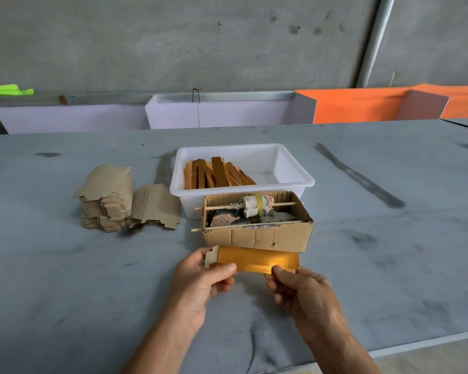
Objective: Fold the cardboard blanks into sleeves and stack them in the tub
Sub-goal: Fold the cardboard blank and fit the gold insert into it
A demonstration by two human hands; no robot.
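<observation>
Gold blank (257,261) is pinched at both ends — left hand (200,282), right hand (303,292). Long axis is held crosswise; tub (295,182) lies straight ahead — equally near both.

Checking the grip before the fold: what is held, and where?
Both hands hold one gold cardboard blank: left hand pinches its left end, right hand its lower right edge.

tub (295,168) front wall behind carton (257,236)
</observation>
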